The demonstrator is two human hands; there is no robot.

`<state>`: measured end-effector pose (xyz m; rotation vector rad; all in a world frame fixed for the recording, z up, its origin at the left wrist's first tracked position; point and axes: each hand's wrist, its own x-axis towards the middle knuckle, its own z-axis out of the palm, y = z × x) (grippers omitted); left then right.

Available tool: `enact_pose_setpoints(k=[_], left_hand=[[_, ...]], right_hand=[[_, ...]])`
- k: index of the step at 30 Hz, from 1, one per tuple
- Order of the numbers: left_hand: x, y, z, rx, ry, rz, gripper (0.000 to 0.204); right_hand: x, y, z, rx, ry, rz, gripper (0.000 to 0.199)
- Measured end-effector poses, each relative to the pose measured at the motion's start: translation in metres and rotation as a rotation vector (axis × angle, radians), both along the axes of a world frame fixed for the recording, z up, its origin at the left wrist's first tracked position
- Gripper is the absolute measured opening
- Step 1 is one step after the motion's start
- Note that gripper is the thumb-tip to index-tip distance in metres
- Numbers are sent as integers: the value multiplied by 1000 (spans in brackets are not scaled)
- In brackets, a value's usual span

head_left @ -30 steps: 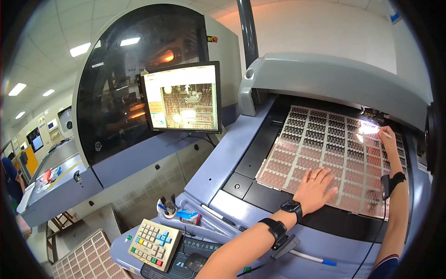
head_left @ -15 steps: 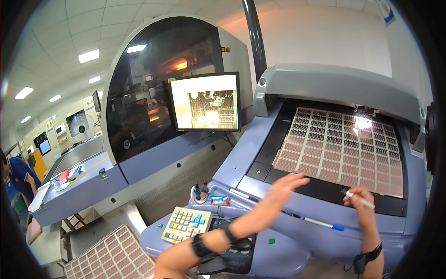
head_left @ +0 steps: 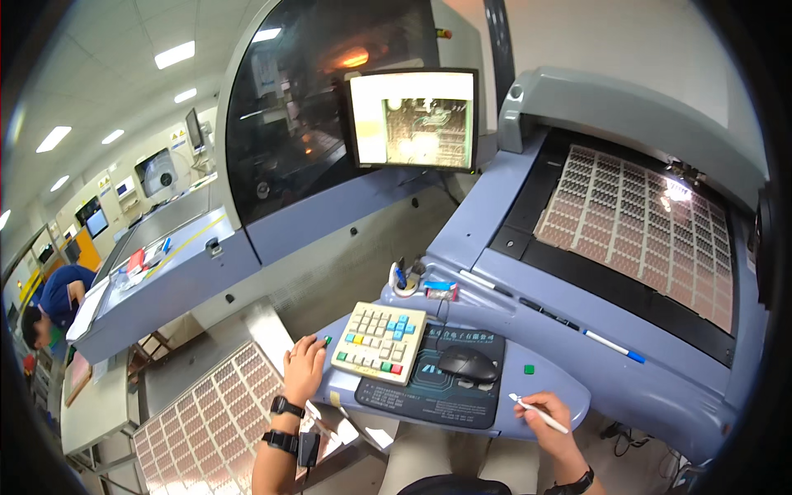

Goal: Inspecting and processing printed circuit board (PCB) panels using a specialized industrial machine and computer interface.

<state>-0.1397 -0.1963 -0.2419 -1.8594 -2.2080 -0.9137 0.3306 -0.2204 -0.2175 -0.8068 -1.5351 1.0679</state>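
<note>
My left hand [head_left: 305,367] rests at the left end of the purple-blue console, fingers stretched out beside the small green button [head_left: 327,340]. It holds nothing. Right of it lies a cream keypad [head_left: 378,341] with coloured keys. My right hand [head_left: 548,422] is over the console's right end, closed on a slim white pen [head_left: 544,412] that slants between thumb and fingers. Another green button [head_left: 529,370] is just beyond that hand. Between the two hands, a black mouse [head_left: 468,364] sits on a dark printed mouse pad [head_left: 429,407].
A patterned panel [head_left: 635,235] lies on the machine bed under a bright lamp. Pens [head_left: 612,345] lie along the machine's front ledge. A monitor [head_left: 414,120] stands behind. A similar panel [head_left: 210,421] is at lower left. A person in blue [head_left: 66,297] bends at far left.
Both hands have drawn back from the machine bed: the left to the console's left end, the right down to its right end, still holding the pen. The view has tilted down.
</note>
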Motion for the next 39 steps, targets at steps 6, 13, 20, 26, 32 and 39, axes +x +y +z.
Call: enact_pose_setpoints(k=[6, 13, 20, 26, 32, 39], left_hand=[[5, -14, 4, -23, 27, 59, 29], [8, -3, 3, 19, -97, 82, 36], [8, 2, 2, 3, -77, 140, 39], [5, 3, -3, 1, -79, 145, 41], [5, 1, -3, 23, -95, 147, 42], [5, 2, -3, 18, -90, 155, 42]], right_hand=[[-7, 0, 1, -83, -64, 50, 19], [-4, -7, -3, -191, -73, -15, 19], [-2, 2, -14, -222, 22, 26, 23], [-6, 0, -1, -226, 48, 63, 24], [-4, -3, 5, -196, -41, 49, 22], [-7, -3, 6, -124, -73, 25, 19]])
